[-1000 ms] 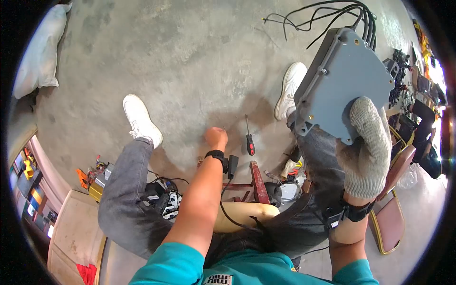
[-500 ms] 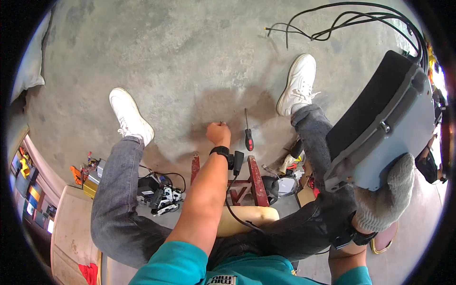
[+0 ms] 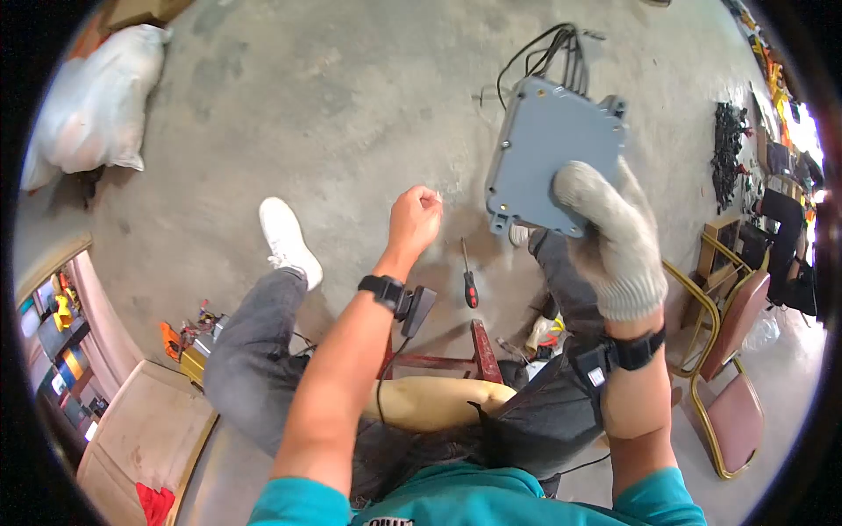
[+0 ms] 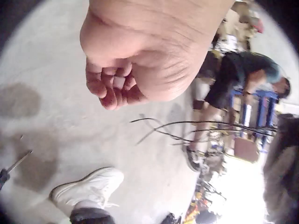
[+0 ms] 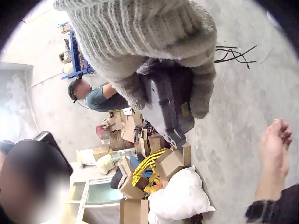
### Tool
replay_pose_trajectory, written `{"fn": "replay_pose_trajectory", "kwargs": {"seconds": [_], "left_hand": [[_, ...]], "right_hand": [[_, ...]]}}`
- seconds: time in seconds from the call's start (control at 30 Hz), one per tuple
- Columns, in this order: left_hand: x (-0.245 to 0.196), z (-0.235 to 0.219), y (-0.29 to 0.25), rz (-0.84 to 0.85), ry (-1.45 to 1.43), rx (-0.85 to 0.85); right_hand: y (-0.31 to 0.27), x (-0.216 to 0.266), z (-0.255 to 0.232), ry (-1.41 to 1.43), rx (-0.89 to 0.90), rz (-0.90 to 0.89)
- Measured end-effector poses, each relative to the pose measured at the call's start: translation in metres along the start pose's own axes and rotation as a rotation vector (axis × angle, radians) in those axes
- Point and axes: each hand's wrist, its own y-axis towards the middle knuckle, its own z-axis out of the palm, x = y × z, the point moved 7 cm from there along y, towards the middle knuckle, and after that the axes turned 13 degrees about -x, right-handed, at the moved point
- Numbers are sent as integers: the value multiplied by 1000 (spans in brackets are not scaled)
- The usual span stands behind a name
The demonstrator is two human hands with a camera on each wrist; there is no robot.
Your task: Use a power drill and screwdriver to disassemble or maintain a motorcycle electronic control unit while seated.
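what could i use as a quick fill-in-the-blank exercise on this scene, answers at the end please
1. The person's ____ hand wears a knitted glove and grips the grey box.
2. The cables at the far end of that box are coloured ____.
3. The screwdriver on the floor has a handle coloured black and ____.

Missing words: right; black; red.

screwdriver [image 3: 471, 289] on floor [image 3: 333, 131], left of box [image 3: 535, 149]; sack [image 3: 101, 105] far left, chair [image 3: 735, 421] far right.
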Motion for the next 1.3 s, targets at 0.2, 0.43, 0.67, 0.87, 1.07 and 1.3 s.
{"fn": "replay_pose_trajectory", "kwargs": {"seconds": [0.2, 0.43, 0.67, 0.87, 1.07, 1.3], "left_hand": [[-167, -114, -68, 257, 123, 184], [-192, -116, -101, 286, -89, 293], [-192, -126, -87, 344, -26, 284], [-194, -130, -87, 335, 22, 327], [-196, -128, -88, 389, 35, 311], [-196, -126, -86, 392, 66, 277]], "right_hand": [[-5, 1, 16, 65, 120, -31], [-5, -4, 26, -93, 115, -60], [2, -14, 35, -218, 119, -74], [-4, -17, 40, -216, 136, -66], [-4, -17, 39, -224, 128, -65], [0, -20, 35, -303, 120, -67]]}}
